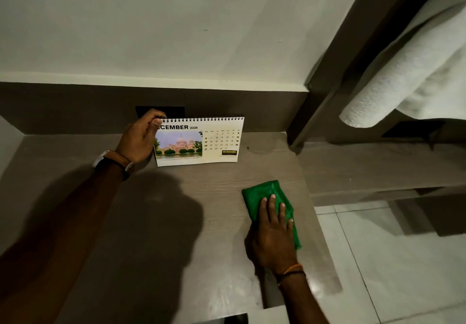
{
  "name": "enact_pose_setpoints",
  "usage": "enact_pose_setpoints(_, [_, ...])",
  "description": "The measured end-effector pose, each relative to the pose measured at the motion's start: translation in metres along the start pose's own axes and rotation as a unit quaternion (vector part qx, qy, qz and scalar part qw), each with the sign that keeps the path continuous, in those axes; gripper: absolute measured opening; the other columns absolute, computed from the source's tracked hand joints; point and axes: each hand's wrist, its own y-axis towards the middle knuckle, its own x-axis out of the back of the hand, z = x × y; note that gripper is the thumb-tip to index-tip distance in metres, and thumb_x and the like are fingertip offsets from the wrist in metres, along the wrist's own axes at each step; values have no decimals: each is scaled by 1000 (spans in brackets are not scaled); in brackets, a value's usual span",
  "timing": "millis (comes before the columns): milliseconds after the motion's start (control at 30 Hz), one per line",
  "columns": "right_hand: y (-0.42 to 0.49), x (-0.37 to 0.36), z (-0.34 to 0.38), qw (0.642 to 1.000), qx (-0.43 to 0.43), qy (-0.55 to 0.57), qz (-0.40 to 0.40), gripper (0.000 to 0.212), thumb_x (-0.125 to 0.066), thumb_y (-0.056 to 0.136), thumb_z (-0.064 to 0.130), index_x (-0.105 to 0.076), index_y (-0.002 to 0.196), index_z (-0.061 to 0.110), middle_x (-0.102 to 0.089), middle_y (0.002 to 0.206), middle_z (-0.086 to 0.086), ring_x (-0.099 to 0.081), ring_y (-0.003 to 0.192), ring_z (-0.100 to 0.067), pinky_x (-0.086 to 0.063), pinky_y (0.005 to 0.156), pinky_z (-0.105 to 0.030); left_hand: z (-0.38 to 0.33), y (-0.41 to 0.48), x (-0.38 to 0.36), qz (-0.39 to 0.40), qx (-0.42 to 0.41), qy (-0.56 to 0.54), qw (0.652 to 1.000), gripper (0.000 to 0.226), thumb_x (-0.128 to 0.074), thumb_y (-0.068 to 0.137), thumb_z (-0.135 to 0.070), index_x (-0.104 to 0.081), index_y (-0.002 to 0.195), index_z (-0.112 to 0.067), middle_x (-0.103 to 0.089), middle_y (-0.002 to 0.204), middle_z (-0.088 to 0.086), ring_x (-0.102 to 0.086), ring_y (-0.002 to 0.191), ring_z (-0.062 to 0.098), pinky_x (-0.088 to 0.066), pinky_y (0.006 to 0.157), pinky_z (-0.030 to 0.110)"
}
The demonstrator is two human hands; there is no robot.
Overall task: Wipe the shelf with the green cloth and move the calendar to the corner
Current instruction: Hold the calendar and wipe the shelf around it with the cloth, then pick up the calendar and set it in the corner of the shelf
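A spiral-bound desk calendar (pixel 201 142) showing December 2026 stands upright near the back of the grey-brown shelf (pixel 222 172). My left hand (pixel 140 138) grips its top left corner, thumb over the front. A folded green cloth (pixel 264 192) lies flat on the shelf to the right, in front of the calendar. My right hand (pixel 273 233) presses down on the cloth with fingers spread flat, covering its near half.
A dark back panel (pixel 75 106) with a black socket plate (pixel 174 111) runs behind the calendar. A vertical post (pixel 327 81) bounds the shelf's right side. White rolled towels (pixel 403 79) hang at upper right. Pale floor tiles (pixel 403 260) lie beyond the right edge.
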Motion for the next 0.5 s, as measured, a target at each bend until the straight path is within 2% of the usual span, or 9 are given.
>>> enact_pose_setpoints(100, [8, 9, -7, 1000, 11, -17, 1, 67, -36, 106, 33, -5, 163, 16, 5, 171, -8, 4, 155, -41, -13, 125, -52, 0, -1, 2, 6, 5, 8, 1000, 24, -35, 107, -18, -55, 116, -8, -53, 83, -10, -55, 70, -11, -38, 59, 4])
enact_pose_setpoints(200, [11, 11, -8, 998, 15, -53, -16, 60, -31, 108, 28, -11, 162, 13, -2, 171, -7, 3, 155, -40, -11, 126, -52, 1, -1, 4, 8, 8, 15, 1000, 26, -36, 106, -19, -55, 117, -5, -53, 83, -13, -53, 69, -13, -36, 58, 4])
enact_pose_setpoints(267, [11, 6, -5, 998, 14, -66, -10, 61, -29, 108, 27, -7, 162, 11, 0, 171, -8, 5, 155, -40, -8, 125, -55, 2, -2, 4, 8, 3, 18, 1000, 25, -36, 107, -17, -55, 117, -5, -53, 80, -13, -53, 67, -15, -36, 58, 2])
enact_pose_setpoints(333, [9, -1, 0, 999, 12, -42, 13, 70, -34, 105, 31, 2, 162, 8, 12, 170, -11, 11, 155, -41, -4, 125, -55, 4, -2, 4, 7, -4, 18, 1000, 24, -36, 107, -19, -55, 117, -10, -53, 80, -13, -53, 68, -11, -36, 60, 4])
enact_pose_setpoints(400, [7, -6, 5, 1000, 0, 5, 22, 83, -40, 101, 43, 7, 161, 9, 20, 168, -10, 17, 154, -39, 3, 124, -55, 7, -2, 3, 8, -6, 14, 1000, 24, -35, 107, -23, -55, 118, -16, -55, 85, -8, -52, 72, -2, -41, 66, 19])
enact_pose_setpoints(500, [11, -8, 14, 996, -30, 72, -46, 80, -30, 102, 58, 0, 162, 15, 14, 170, -7, 17, 154, -35, 9, 124, -55, 10, -3, 3, 11, -7, 8, 1000, 21, -34, 107, -31, -52, 116, -29, -57, 91, -8, -52, 77, 2, -41, 68, 21])
